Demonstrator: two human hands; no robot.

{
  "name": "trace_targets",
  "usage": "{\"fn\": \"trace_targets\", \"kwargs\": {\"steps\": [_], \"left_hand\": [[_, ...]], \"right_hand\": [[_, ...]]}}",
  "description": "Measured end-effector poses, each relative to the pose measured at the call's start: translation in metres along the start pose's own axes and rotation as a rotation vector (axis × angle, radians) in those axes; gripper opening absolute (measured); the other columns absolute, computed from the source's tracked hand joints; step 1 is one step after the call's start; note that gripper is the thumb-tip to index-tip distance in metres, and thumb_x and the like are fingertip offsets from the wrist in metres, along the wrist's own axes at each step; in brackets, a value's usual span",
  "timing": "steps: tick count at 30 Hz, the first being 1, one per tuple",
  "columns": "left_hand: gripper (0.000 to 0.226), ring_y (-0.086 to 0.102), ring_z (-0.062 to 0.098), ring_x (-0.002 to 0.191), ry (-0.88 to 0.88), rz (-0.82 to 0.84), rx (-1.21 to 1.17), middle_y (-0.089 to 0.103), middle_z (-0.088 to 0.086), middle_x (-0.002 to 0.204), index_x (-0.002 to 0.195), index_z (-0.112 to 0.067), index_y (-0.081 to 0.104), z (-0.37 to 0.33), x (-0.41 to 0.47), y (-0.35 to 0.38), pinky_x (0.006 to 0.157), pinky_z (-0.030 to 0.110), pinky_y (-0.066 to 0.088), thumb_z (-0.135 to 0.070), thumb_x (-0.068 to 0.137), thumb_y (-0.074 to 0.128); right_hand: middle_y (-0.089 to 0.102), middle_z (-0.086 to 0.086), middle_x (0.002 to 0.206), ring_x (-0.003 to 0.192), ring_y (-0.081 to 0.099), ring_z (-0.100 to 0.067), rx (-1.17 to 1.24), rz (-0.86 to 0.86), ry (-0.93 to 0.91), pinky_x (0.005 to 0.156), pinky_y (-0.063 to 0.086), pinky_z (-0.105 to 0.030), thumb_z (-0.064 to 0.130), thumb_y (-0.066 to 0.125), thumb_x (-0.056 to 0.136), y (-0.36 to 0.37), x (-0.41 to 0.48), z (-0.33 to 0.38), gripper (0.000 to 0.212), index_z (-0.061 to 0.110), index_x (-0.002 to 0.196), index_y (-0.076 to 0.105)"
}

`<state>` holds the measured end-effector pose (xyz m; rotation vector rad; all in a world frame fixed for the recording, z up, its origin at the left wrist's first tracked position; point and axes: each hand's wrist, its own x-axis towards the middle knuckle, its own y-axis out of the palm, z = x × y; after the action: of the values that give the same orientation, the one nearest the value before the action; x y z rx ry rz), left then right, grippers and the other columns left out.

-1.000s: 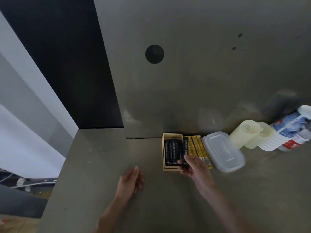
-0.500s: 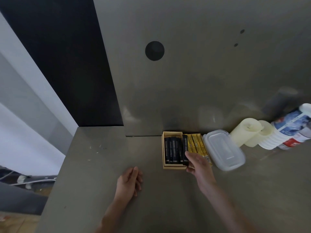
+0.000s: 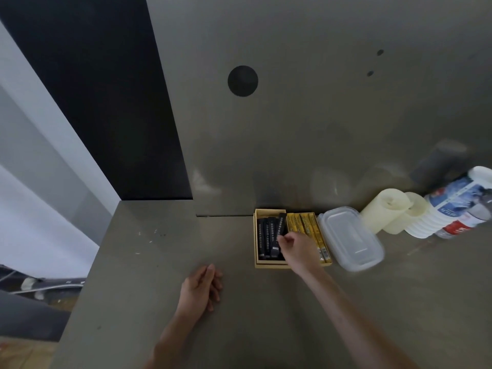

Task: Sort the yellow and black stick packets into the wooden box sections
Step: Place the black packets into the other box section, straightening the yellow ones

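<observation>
A small wooden box (image 3: 256, 237) stands against the back wall on the grey counter. Its left section holds several black stick packets (image 3: 266, 237); its right section holds several yellow stick packets (image 3: 306, 225). My right hand (image 3: 295, 247) is over the box's middle, fingers pinched on one black packet (image 3: 279, 233) that lies tilted across the black pile. My left hand (image 3: 201, 287) rests flat on the counter, left of and nearer than the box, holding nothing.
A clear lidded plastic container (image 3: 348, 235) sits touching the box's right side. Beyond it lie two cream rolls (image 3: 386, 211), a stack of white cups (image 3: 431, 222) and a water bottle (image 3: 463, 209). The counter's left edge (image 3: 87, 278) drops off.
My right hand moved forward from the box's near edge over its middle, and the black packet now lies tilted on the black pile. My left hand stayed on the counter.
</observation>
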<state>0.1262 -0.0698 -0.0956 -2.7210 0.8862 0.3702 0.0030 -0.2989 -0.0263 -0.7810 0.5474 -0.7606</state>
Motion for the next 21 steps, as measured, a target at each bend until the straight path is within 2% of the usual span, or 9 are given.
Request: {"fn": "trace_targets", "kwargs": {"steps": [5,12,17,19,21], "left_hand": [[0.031,0.056,0.021,0.042,0.002,-0.002,-0.003,0.063,0.007,0.062,0.087,-0.005,0.065,-0.001,-0.001,0.001,0.031,0.023,0.038,-0.021,0.105,0.046],[0.031,0.055,0.020,0.041,-0.008,0.005,-0.005,0.063,0.008,0.063,0.087,-0.004,0.065,-0.001,0.000,0.000,0.031,0.023,0.040,-0.021,0.105,0.047],[0.032,0.056,0.021,0.042,0.000,0.006,0.003,0.063,0.007,0.062,0.086,-0.005,0.066,-0.002,-0.001,-0.001,0.032,0.023,0.040,-0.022,0.105,0.047],[0.032,0.056,0.022,0.042,0.004,0.004,0.010,0.064,0.007,0.062,0.086,-0.005,0.066,-0.002,-0.001,-0.001,0.032,0.023,0.040,-0.022,0.105,0.047],[0.032,0.057,0.023,0.043,0.005,0.000,0.013,0.064,0.007,0.062,0.086,-0.005,0.066,-0.002,-0.002,-0.001,0.032,0.023,0.040,-0.022,0.105,0.047]], "right_hand": [[0.067,0.006,0.086,0.074,0.063,0.000,-0.085,0.012,-0.015,0.058,0.046,-0.013,0.032,0.054,0.102,-0.005,-0.007,-0.011,0.018,0.018,0.098,0.064],[0.069,0.006,0.093,0.080,0.066,-0.006,-0.097,-0.065,-0.027,0.064,0.055,-0.022,0.029,0.062,0.097,-0.001,-0.005,-0.014,0.014,0.020,0.107,0.059],[0.063,0.010,0.099,0.083,0.060,-0.002,-0.135,-0.135,-0.228,0.063,0.050,-0.015,0.031,0.061,0.098,0.001,-0.007,-0.013,0.017,0.025,0.113,0.057],[0.061,0.007,0.108,0.091,0.060,-0.005,-0.179,-0.155,-0.288,0.067,0.052,-0.016,0.031,0.058,0.099,0.005,-0.008,-0.015,0.019,0.024,0.117,0.056],[0.058,0.003,0.119,0.106,0.057,-0.011,-0.257,-0.182,-0.354,0.081,0.055,-0.023,0.031,0.055,0.100,0.010,-0.011,-0.018,0.025,0.022,0.123,0.057]]}}
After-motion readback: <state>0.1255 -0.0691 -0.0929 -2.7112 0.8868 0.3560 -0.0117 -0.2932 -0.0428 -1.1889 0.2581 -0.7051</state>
